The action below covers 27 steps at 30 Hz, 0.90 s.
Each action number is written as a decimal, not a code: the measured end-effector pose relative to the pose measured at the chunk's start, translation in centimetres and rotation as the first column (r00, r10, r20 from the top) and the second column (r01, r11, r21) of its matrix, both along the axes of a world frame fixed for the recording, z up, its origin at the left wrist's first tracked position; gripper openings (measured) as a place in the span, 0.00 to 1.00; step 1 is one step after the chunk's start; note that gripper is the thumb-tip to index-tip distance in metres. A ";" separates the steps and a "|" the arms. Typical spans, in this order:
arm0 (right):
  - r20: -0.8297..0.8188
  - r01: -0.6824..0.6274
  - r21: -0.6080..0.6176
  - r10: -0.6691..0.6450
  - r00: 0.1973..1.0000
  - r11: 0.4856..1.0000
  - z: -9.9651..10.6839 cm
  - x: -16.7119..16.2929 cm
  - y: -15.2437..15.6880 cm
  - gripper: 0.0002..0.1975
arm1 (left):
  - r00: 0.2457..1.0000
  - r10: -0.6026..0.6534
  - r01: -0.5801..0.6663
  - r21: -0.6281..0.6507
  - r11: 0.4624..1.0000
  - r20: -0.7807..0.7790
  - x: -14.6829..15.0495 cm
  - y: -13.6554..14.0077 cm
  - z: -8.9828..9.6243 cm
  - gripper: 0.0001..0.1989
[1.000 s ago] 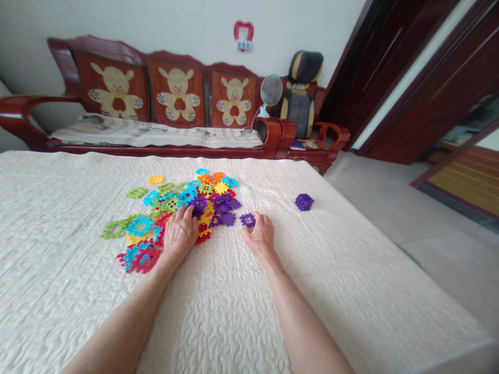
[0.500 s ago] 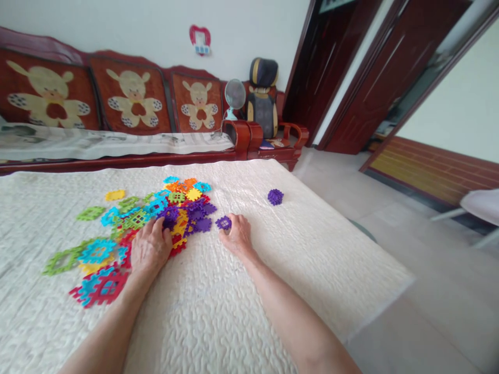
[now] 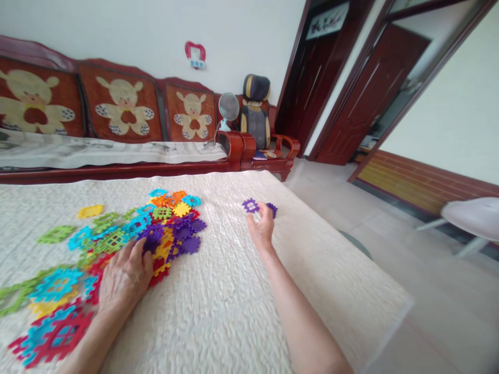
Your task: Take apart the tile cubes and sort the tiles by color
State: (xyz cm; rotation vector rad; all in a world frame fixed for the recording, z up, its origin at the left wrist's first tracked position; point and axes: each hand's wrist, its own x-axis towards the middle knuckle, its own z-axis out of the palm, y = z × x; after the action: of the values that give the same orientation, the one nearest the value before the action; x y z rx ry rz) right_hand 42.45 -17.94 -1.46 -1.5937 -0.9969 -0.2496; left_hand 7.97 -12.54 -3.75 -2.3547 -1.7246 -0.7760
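My right hand [image 3: 262, 228] pinches a purple interlocking plastic tile [image 3: 250, 205] with a window-like opening, raised above the cover. Just behind its fingers shows another purple piece [image 3: 272, 210], partly hidden by them. My left hand [image 3: 127, 275] lies at the near side of a heap of tiles, thumb and fingers curled round a dark purple tile [image 3: 153, 236] that the fingers partly cover. Around it are yellow tiles [image 3: 163, 245], flat purple tiles [image 3: 191, 244], green tiles [image 3: 114, 240] and blue tiles [image 3: 56, 284]. A red tile [image 3: 64, 337] lies near my left forearm.
A quilted cream cover [image 3: 218, 306] spreads over the table. Behind it stand a wooden sofa [image 3: 175, 167] with bear cushions [image 3: 127, 106], a small fan [image 3: 228, 107] and a chair with a massage pad [image 3: 255, 124]. A pale stool [image 3: 473, 218] is at the right.
My right hand has carried its purple tile away from the heap, rightward to the separate purple piece. My left hand has stayed at the heap. The view has shifted slightly right and up.
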 end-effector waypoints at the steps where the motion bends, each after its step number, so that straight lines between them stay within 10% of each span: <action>1: -0.033 0.069 0.028 -0.068 0.997 0.997 0.3 2.3 0.2 0.22 | 1.000 0.003 -0.003 -0.003 1.000 0.000 0.0 0.1 0.0 0.23; 8: -0.168 0.269 0.093 -0.252 0.953 0.958 -2.3 11.3 -0.1 0.25 | 1.000 -0.005 0.005 -0.001 1.000 -0.006 -0.2 0.4 -0.4 0.25; 27: -0.097 0.204 0.019 -0.201 0.975 0.979 -3.8 11.4 1.0 0.22 | 0.999 -0.019 0.019 0.006 1.000 -0.028 -0.5 0.4 -0.4 0.26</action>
State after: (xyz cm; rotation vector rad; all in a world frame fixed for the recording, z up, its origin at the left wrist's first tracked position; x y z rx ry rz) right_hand 53.81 -16.94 -5.24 -1.6666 -0.7555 -0.3235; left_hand 7.48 -12.16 -4.17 -2.3702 -1.6891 -0.7470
